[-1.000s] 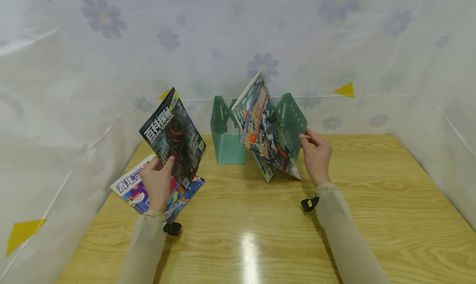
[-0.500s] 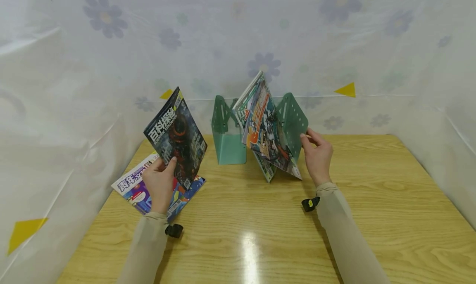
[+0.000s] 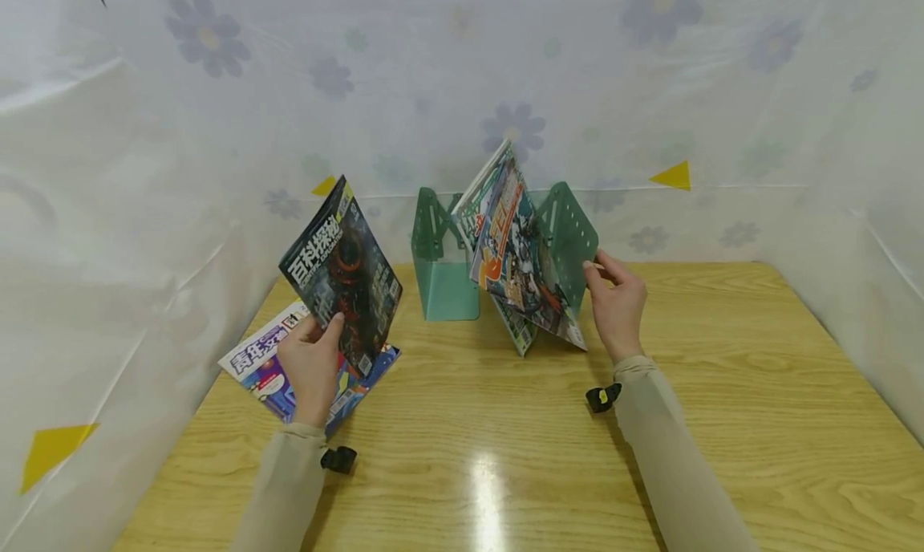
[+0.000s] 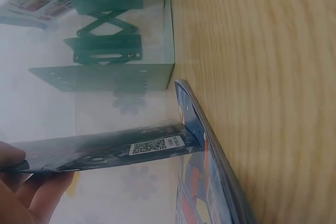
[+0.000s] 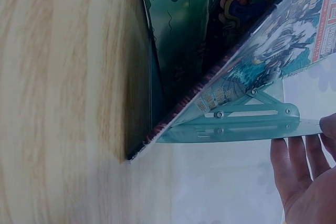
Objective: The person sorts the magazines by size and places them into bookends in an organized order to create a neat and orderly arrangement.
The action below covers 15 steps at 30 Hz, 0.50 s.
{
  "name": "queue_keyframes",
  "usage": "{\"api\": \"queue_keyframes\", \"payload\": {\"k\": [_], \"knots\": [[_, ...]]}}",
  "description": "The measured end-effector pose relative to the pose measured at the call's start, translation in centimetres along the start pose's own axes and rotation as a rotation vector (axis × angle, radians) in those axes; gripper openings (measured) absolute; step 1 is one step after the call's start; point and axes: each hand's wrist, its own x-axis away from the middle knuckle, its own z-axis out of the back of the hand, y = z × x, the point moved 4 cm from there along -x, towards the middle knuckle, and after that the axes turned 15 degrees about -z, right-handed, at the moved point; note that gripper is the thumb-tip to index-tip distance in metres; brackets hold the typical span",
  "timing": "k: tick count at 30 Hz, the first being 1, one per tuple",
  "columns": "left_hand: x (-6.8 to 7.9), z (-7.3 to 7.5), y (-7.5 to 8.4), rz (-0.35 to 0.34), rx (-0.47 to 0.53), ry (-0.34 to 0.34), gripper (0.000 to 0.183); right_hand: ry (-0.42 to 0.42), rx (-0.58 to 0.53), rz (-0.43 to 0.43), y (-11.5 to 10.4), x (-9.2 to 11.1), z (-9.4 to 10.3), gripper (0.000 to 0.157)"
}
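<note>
Head view shows two hands over a wooden bench (image 3: 462, 432). The left hand (image 3: 312, 367) pinches a dark magazine (image 3: 354, 287), thumb on the front and fingers behind. The dark magazine is tilted, with its low end right over a bright purple and blue magazine (image 3: 256, 363) that lies flat on the bench. I can't tell if the two touch.

The right hand (image 3: 618, 303) pinches the side of a green book stand (image 3: 451, 291), with the thumb on one face and fingers on the other. The stand is on the bench near the back, and its left part shows bare green metal. More magazines lean in its right part, and the front one, with orange letters (image 3: 520, 255), slants. Behind is a pale sheet (image 3: 433, 71) with purple flowers.
</note>
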Motion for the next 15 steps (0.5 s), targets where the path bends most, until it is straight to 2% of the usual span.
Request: {"api": "queue_keyframes", "payload": {"k": [5, 8, 10, 15], "knots": [[0.5, -0.2, -1.5, 0.029, 0.0, -0.005, 0.018, 0.002, -0.006, -0.008, 0.0, 0.1, 0.0, 0.037], [0.7, -0.3, -2.5, 0.018, -0.002, 0.001, 0.02, 0.003, -0.001, -0.011, -0.5, 0.2, 0.0, 0.037], [0.9, -0.3, -2.5, 0.014, 0.014, 0.008, 0.018, -0.001, 0.001, -0.01, -1.4, 0.7, 0.0, 0.037], [1.2, -0.1, -2.0, 0.003, 0.01, 0.004, 0.018, 0.0, -0.003, 0.003, -0.9, 0.6, 0.0, 0.037]]}}
